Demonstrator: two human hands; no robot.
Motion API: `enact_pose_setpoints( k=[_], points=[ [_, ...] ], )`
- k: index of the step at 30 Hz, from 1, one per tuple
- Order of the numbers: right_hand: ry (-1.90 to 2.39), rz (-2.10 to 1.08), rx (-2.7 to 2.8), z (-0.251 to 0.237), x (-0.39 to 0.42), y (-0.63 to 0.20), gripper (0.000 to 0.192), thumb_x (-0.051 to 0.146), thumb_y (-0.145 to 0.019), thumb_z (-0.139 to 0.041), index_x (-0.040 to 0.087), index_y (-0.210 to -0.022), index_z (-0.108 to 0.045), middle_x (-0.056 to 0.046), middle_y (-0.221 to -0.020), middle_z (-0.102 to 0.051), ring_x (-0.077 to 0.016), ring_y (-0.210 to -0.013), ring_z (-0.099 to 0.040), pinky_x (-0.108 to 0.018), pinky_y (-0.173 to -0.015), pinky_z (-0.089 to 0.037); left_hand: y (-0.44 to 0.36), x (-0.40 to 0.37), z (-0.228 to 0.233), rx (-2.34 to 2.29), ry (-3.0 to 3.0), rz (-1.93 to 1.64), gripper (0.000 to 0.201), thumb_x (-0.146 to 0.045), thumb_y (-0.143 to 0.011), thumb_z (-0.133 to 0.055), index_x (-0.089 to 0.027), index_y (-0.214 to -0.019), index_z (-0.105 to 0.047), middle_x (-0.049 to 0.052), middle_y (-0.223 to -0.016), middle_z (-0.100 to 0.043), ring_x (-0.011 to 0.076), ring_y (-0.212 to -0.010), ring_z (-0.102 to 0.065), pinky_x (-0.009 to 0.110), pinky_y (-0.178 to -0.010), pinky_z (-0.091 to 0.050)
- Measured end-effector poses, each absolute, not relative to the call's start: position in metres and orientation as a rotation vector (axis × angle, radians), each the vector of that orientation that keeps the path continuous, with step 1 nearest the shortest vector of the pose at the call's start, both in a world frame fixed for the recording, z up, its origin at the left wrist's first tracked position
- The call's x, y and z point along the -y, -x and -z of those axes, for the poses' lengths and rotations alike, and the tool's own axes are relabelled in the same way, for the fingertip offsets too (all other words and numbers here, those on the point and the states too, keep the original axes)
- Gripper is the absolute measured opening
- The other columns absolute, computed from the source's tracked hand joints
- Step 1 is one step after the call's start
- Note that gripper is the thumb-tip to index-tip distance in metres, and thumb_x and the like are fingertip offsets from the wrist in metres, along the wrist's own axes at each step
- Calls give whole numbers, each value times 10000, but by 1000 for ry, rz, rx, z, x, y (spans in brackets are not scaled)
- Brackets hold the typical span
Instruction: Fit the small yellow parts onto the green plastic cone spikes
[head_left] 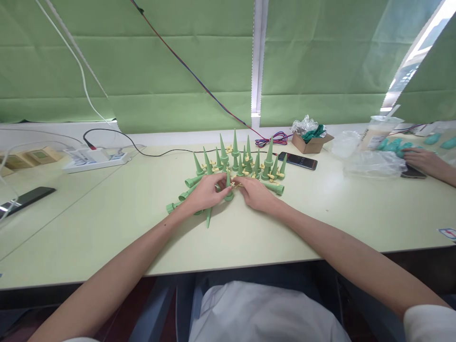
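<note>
Several green cone-shaped plastic spikes with small yellow valve parts stand upright in a cluster at the table's middle. Others lie on their sides nearer me, such as one at the left. My left hand pinches an upright green spike by its base. My right hand meets it from the right, fingertips on a small yellow part at that spike. One loose spike points toward me under my left hand.
A black phone lies right of the cluster, a small cardboard box behind it. Another person's hand rests at the far right beside a plastic bag. A power strip and another phone sit left.
</note>
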State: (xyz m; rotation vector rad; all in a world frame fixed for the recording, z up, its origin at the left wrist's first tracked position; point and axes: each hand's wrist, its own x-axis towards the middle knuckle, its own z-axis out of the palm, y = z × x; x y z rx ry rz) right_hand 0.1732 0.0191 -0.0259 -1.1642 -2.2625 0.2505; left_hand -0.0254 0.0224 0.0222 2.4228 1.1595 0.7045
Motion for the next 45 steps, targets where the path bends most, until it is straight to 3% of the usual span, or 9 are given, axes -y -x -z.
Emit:
enact_pose_setpoints(
  k=[6, 14, 19, 32, 45],
  points=[
    [1146, -324, 2230, 21, -15, -172, 433, 27, -894, -390, 161, -1260, -579, -88, -1130, -713, -220, -1069, -648, -377, -969, -481, 25, -22, -22, -1156, -2422, -712, 215, -390, -867, -546, -189, -807, -595, 25, -782, -665, 176, -717, -613, 289, -625, -512],
    [1204, -261, 2229, 26, -19, -173, 519, 6, -861, -432, 177, -1335, -555, -100, -1295, -651, -245, -1188, -604, -409, -1029, -453, 25, -22, -21, -1148, -2422, -708, 253, -427, -881, -540, -190, -847, -624, 33, -811, -679, 184, -742, -629, 294, -640, -525],
    [1209, -249, 2242, 29, -21, -173, 445, 29, -866, -453, 149, -1276, -580, -126, -1257, -649, -245, -1198, -579, -407, -1037, -442, 25, -24, -20, -1156, -2446, -673, 260, -429, -879, -543, -193, -901, -648, 34, -818, -682, 185, -732, -625, 301, -649, -526],
    [1250, -306, 2215, 25, -18, -173, 232, 122, -910, -533, 150, -1121, -623, -115, -1102, -599, -221, -1007, -583, -358, -903, -455, 26, -26, -20, -1151, -2421, -648, 273, -389, -884, -511, -202, -1023, -654, 47, -896, -688, 209, -812, -631, 311, -684, -524],
    [1245, -285, 2152, 19, -15, -172, 120, 111, -876, -588, 158, -970, -645, -78, -961, -633, -204, -866, -586, -320, -803, -440, 27, -28, -17, -1183, -2416, -666, 266, -389, -878, -516, -210, -1030, -640, 42, -888, -692, 208, -782, -634, 313, -678, -514]
  ],
)
